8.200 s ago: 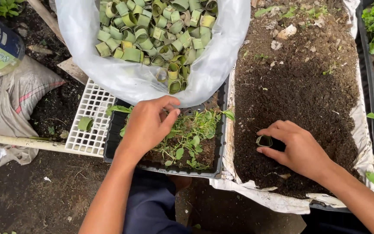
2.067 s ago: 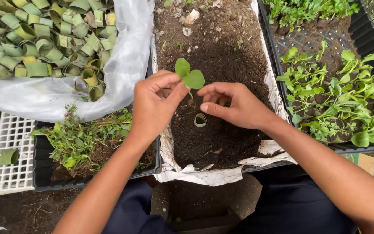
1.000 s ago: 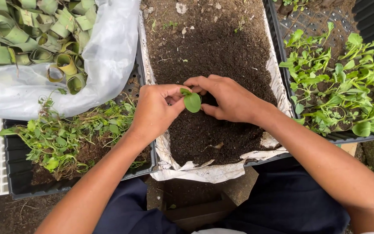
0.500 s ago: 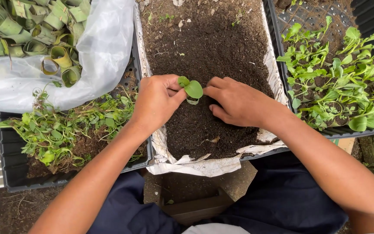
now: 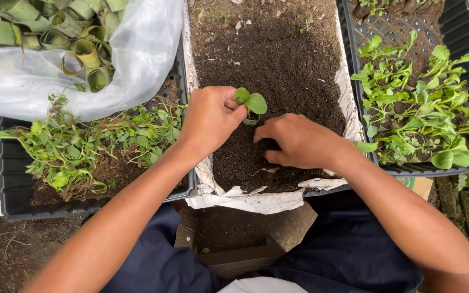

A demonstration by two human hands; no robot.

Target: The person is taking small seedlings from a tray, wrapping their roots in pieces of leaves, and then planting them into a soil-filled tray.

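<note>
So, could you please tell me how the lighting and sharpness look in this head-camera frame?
Head view: soft, even daylight with no hard shadows; mild sheen on the clear plastic sheet; the seedling, left hand and right hand are sharp; the soil tray edges bow slightly from the wide lens.

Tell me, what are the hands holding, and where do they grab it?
The left hand pinches a small green seedling just below its leaves. The right hand holds nothing; it rests on the soil.
</note>
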